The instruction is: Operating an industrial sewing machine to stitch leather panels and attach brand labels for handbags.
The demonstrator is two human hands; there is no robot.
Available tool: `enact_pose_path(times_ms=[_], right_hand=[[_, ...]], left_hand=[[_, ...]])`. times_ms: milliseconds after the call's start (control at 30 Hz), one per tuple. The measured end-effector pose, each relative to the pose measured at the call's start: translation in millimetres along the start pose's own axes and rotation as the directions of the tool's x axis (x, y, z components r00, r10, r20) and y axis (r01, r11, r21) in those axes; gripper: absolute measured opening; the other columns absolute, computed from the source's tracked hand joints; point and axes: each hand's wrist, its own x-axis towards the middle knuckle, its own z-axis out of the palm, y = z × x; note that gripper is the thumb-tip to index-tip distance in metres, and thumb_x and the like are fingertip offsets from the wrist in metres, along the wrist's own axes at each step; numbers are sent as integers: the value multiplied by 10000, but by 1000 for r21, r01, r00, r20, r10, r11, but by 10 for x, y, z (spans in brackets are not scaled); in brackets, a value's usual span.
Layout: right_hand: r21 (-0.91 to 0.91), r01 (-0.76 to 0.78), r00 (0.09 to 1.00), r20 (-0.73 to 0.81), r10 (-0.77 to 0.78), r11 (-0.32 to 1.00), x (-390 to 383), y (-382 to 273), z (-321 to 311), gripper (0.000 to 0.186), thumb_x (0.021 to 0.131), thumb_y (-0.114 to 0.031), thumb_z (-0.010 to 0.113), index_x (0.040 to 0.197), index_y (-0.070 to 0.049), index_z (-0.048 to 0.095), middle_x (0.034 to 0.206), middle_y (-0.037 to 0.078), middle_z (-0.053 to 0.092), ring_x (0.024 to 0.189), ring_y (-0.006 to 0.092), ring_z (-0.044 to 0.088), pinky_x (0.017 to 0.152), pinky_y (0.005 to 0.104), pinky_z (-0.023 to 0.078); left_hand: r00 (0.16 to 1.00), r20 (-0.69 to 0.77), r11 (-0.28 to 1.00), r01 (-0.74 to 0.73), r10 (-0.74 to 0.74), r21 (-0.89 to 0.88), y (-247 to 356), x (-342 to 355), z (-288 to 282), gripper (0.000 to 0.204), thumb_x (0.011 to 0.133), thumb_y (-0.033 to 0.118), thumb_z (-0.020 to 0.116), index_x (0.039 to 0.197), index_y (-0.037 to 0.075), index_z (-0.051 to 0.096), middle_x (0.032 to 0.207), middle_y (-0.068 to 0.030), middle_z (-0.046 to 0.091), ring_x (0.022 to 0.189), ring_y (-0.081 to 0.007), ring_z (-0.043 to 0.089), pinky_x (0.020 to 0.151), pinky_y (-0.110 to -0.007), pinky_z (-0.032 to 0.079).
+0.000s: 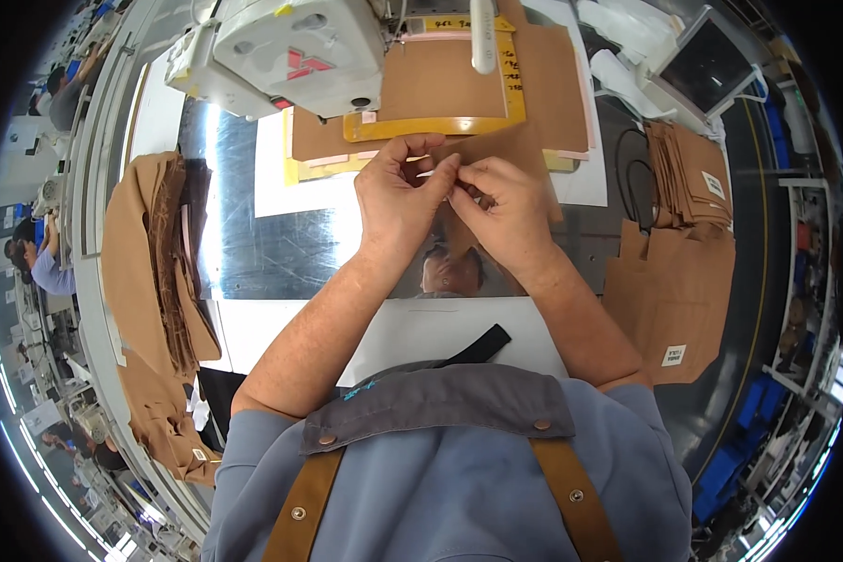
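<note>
My left hand [401, 195] and my right hand [504, 208] meet tip to tip in front of the sewing machine [295, 61]. Both are closed in a pinch at the edge of a brown fabric piece [525, 155], which spreads behind and to the right of my right hand. What lies exactly between the fingertips is too small to make out. Just beyond my hands is a yellow-edged template frame [421, 127] with brown fabric inside it, resting on more brown fabric. A shiny metal plate [281, 245] lies below my hands.
A thick stack of brown fabric pieces [145, 267] hangs at the table's left side. More brown pieces with white labels lie at the right, in a folded pile [688, 178] and a flat piece [679, 304]. A screen [707, 70] stands at the back right.
</note>
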Motion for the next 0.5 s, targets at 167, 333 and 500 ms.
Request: enact_pose_path(times_ms=[167, 333, 500], right_hand=[[-181, 239, 968, -25, -248, 954, 261, -21, -45, 181, 845, -101, 808, 1010, -49, 754, 900, 77, 709, 776, 250, 689, 772, 382, 540], [-259, 432, 900, 72, -429, 864, 443, 49, -129, 215, 841, -121, 807, 1041, -102, 730, 896, 40, 718, 878, 236, 677, 973, 432, 477], [-181, 470, 883, 117, -455, 864, 392, 5, -196, 149, 839, -78, 794, 966, -103, 719, 881, 2, 720, 870, 211, 681, 994, 434, 477]], left_hand=[[997, -68, 957, -57, 39, -285, -247, 15, -135, 262, 947, -13, 741, 1199, -33, 667, 1058, -115, 757, 946, -118, 715, 881, -240, 574], [990, -84, 956, -133, 115, -260, -229, -61, -130, 200, 954, 14, 748, 1145, -7, 691, 1017, -101, 772, 973, -112, 723, 871, -245, 576], [941, -96, 943, -315, 325, 109, -73, -166, -201, 92, 885, -21, 786, 937, 2, 714, 984, -81, 777, 918, -149, 750, 808, -254, 597]])
